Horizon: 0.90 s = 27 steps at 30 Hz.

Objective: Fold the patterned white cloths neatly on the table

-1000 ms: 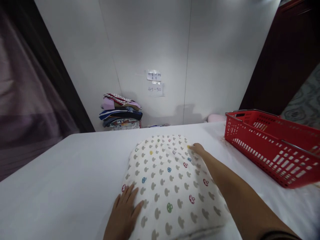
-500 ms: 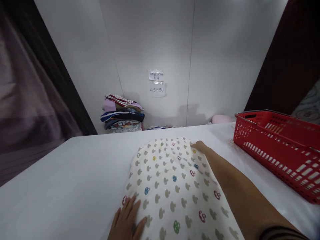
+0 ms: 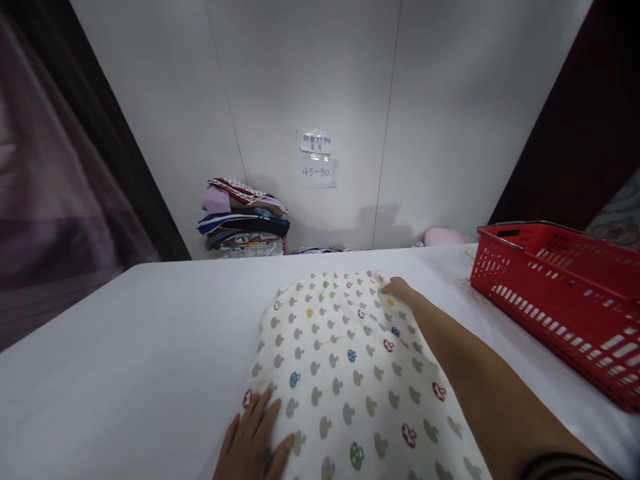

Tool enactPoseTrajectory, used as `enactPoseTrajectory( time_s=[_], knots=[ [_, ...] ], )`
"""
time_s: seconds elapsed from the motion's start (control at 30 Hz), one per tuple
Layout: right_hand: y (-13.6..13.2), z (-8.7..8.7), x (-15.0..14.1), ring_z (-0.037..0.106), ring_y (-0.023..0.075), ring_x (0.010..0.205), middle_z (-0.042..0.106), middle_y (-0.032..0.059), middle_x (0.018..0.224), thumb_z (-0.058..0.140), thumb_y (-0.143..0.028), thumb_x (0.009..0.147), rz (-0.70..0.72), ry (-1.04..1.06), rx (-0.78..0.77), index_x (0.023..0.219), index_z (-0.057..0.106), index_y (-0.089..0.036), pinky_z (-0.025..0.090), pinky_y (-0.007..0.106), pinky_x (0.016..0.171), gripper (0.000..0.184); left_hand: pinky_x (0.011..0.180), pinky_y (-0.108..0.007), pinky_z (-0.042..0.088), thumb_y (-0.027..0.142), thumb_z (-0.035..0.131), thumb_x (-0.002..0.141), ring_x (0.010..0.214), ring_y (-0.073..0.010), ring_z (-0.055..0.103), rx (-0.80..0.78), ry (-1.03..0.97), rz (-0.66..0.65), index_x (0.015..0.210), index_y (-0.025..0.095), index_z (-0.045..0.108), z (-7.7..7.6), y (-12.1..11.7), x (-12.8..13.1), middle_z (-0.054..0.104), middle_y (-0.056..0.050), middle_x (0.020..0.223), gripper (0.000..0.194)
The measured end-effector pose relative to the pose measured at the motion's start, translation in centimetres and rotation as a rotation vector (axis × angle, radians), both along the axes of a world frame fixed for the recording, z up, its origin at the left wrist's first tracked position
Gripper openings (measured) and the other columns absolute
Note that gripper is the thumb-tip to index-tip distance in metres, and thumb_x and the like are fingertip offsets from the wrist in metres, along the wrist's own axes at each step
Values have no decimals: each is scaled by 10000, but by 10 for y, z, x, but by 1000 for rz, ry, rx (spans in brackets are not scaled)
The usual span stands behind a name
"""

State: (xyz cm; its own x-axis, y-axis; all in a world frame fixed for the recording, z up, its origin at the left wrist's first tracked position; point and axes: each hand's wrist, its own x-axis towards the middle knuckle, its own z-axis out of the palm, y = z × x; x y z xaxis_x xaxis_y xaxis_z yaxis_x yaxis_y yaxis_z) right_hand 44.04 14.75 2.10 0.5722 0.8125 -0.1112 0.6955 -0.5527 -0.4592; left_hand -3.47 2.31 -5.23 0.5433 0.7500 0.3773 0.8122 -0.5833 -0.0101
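A folded cream cloth with small mushroom prints (image 3: 345,373) lies on the white table (image 3: 125,360) in front of me. My left hand (image 3: 253,440) rests flat on its near left edge, fingers stretched out and slightly spread. My right hand (image 3: 399,291) reaches across to the cloth's far right corner, with my forearm lying over the fabric. The right fingers touch that corner, curled at its edge; I cannot make out whether they pinch it.
A red plastic basket (image 3: 560,300) with metal handles stands on the table at the right. A stack of folded clothes (image 3: 243,219) sits behind the table against the white wall, under two paper labels (image 3: 316,159). A pink item (image 3: 443,236) lies at the far edge.
The view has shifted a little, so the basket now sits further right. Both hands stay at the same spots on the cloth.
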Motion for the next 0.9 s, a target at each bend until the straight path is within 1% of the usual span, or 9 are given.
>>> enactPoseTrajectory(
  time_s=[0.17,0.27,0.37,0.47,0.63,0.7,0.77,0.83,0.9],
  knots=[
    [-18,-1,-35,536,244,1027,576,125,1116,519,-131,795,262,-269,-4,1116,556,-162,412,314,818,325,942,-430,465,469,463,805,1235,-285,469,18,26,7,1246,267,571,3,-3,1,465,-16,1372,496],
    [-32,-8,-59,445,233,1121,503,102,1216,450,-119,840,416,-362,10,1122,541,-211,387,300,854,310,946,-423,461,458,449,818,1248,-281,455,28,51,0,1252,255,567,6,-4,2,455,-16,1380,494],
    [-39,-13,-71,411,236,1115,456,106,1253,388,-97,863,507,-498,12,1132,530,-207,396,290,822,324,966,-406,445,454,432,830,1262,-262,441,-14,59,14,1255,285,560,11,-5,3,449,6,1384,475],
    [-40,-14,-72,430,234,1059,422,122,1272,370,-80,866,492,-611,13,1209,478,-196,405,287,782,377,977,-408,433,450,430,834,1274,-251,427,-68,41,31,1271,308,539,14,-6,3,433,17,1393,472],
    [-37,-10,-68,438,233,1085,459,129,1258,394,-91,856,401,-486,5,1291,421,-184,389,286,809,445,994,-424,418,424,473,817,1278,-262,419,-91,3,29,1278,302,534,13,-7,3,428,8,1396,481],
    [-35,-7,-65,449,237,1101,489,127,1247,447,-187,864,376,-416,7,1304,417,-175,380,284,825,441,1005,-429,409,421,495,802,1279,-268,415,-93,-8,42,1273,301,539,11,-6,3,432,8,1393,488],
    [-33,-3,-61,480,240,1093,518,132,1236,467,-336,879,357,-370,3,1306,430,-161,378,282,829,462,1009,-433,406,441,498,796,1279,-274,414,-107,-8,48,1265,290,549,8,-6,2,434,0,1390,495],
    [-28,1,-57,515,233,1074,545,136,1224,396,-450,908,330,-334,-5,1300,450,-155,382,275,816,494,1009,-433,407,464,487,800,1282,-272,410,-125,-2,48,1267,288,548,7,-5,2,430,-3,1391,502],
    [-23,5,-52,550,218,1037,584,126,1183,313,-466,935,307,-303,-18,1259,503,-164,390,265,786,482,1011,-435,404,465,487,800,1288,-268,401,-133,-6,58,1270,300,541,7,-5,2,425,5,1393,501]
  ],
)
